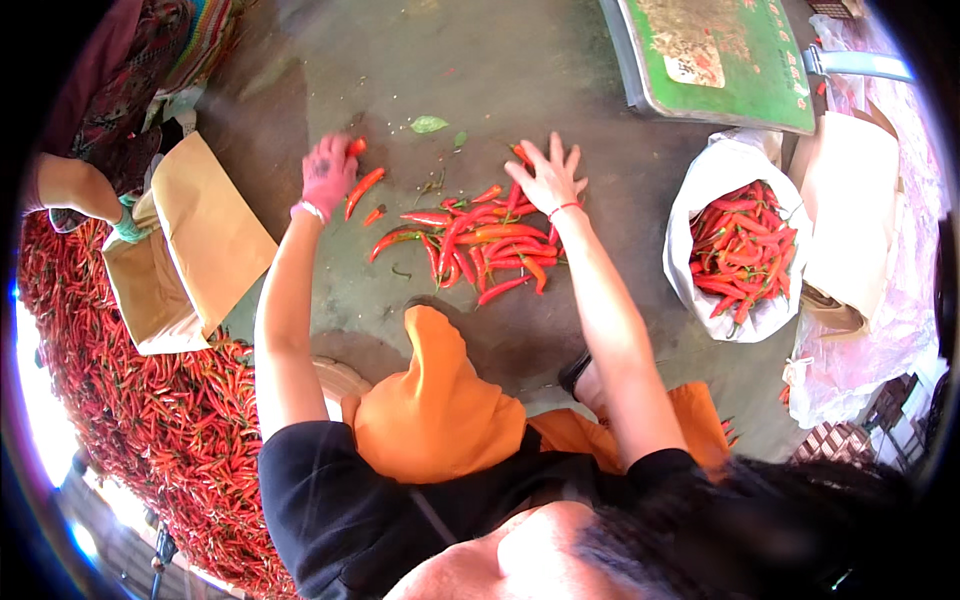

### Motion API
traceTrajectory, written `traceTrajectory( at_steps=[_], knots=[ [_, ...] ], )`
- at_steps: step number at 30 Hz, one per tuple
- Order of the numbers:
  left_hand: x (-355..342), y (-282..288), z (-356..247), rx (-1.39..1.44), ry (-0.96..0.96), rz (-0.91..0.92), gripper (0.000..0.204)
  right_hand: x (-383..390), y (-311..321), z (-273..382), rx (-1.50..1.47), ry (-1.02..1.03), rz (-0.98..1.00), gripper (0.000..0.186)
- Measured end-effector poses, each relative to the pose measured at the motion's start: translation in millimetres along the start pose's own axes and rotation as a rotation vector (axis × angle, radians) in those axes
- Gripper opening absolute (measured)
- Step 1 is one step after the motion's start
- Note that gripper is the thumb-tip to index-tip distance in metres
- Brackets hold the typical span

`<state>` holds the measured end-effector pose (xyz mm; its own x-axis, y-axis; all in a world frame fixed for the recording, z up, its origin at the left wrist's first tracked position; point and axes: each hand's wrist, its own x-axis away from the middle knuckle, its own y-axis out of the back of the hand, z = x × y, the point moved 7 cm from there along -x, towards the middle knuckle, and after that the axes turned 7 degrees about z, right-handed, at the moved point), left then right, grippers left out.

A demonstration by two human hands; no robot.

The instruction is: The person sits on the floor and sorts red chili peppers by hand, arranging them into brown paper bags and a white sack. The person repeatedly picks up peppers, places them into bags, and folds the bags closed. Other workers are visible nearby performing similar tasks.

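My left hand [328, 178], in a pink glove, is at the left of the floor patch, its fingers curled around a red chili pepper [356, 147] whose end sticks out beside the thumb. Just below it lies another red chili pepper [364, 193], with a short broken piece [374, 215] nearby. My bare right hand [550, 180], a red string at its wrist, is spread open at the upper right of a loose pile of red chili peppers [490, 238]. One pepper shows partly under its fingers. Some peppers in the pile have green stems.
A white sack [683, 245] of red chilies stands right, beside brown paper [850, 215]. A green platform [715, 60] stands upper right. At left, a co-worker's gloved hand [128, 222] touches an open paper bag [215, 235] by a big chili heap [170, 430]. A green leaf [429, 124] lies ahead.
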<state>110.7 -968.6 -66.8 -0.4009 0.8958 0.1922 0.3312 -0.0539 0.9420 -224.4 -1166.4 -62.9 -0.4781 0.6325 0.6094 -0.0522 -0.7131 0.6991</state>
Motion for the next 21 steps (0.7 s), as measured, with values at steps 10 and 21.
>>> traceTrajectory(
  at_steps=[10,21],
  knots=[
    [171.1,-48.3,-69.5,0.438,0.223,0.188,0.077,82.0,-22.1,-10.4,0.409,0.4,0.259,0.127],
    [154.9,-114.6,-187.3,1.791,0.533,0.308,0.058,73.1,-48.1,29.3,0.133,0.375,0.274,0.118]
  ],
)
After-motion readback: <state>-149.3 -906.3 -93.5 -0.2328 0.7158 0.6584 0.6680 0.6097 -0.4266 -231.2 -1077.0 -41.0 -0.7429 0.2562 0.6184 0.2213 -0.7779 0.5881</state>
